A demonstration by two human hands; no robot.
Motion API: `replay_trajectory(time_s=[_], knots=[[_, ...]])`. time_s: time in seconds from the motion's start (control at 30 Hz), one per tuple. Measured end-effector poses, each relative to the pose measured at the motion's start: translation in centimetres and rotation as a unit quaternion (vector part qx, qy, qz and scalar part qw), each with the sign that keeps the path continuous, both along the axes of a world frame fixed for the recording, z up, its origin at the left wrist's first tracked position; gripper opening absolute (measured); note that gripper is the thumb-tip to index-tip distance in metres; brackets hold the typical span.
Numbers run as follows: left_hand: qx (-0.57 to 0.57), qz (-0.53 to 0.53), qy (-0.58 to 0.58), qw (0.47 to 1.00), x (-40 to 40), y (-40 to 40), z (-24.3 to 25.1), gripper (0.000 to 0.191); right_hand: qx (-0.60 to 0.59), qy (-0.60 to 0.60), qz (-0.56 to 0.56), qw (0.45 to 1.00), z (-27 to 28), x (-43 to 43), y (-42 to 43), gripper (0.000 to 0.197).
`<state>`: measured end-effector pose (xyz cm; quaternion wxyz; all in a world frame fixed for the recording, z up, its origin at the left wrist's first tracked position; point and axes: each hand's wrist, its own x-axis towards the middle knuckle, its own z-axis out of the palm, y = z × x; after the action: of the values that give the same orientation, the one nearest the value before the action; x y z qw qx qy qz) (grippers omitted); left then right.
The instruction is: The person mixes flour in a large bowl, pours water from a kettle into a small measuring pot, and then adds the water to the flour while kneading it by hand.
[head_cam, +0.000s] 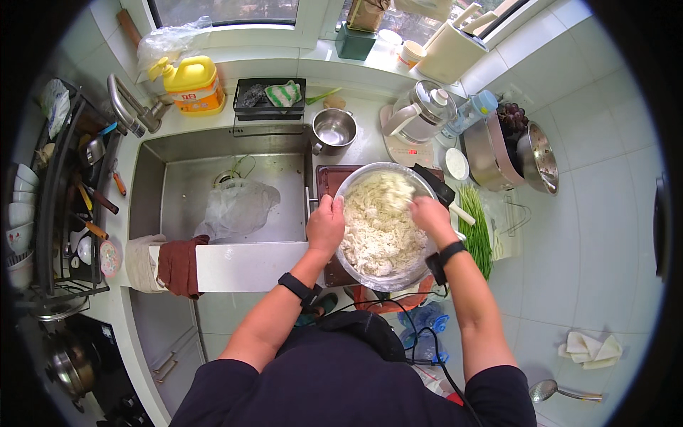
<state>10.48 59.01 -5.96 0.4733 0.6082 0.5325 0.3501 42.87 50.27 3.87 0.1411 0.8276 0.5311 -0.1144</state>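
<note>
A wide metal mixing bowl (356, 271) sits in front of me on a brown cutting board (335, 175). Crumbly, floury dough (380, 240) fills much of it. My left hand (326, 223) grips the bowl's left rim, thumb on top. Over the right side of the bowl, my right hand (430, 216) is closed around what seems a slim stirring utensil. Motion blurs its working end and the dough there, so its kind is unclear. Just right of the bowl lies a dark-bladed knife (438, 184) with a pale handle, beside a bunch of green chives (475, 229).
Left is a steel sink (176, 203) holding a plastic bag (243, 208). Behind the bowl stand a metal pot (334, 131) and a glass kettle (421, 115). A small white bowl (457, 163) is near the knife. Black cables (395, 301) hang below my right wrist.
</note>
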Motion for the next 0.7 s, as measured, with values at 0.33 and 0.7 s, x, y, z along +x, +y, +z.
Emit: replay_trajectory(time_s=[0.33,0.7], knots=[[0.035,-0.023,0.007,0.999,-1.6,1.0,-0.3,0.047,0.088,-0.053,-0.027,0.994,-2.6,-5.4,-1.3,0.027],[0.004,0.02,0.0,1.0,-2.3,0.1,-2.0,0.049,-0.008,0.041,0.211,0.977,6.4,-19.5,-5.6,0.009]])
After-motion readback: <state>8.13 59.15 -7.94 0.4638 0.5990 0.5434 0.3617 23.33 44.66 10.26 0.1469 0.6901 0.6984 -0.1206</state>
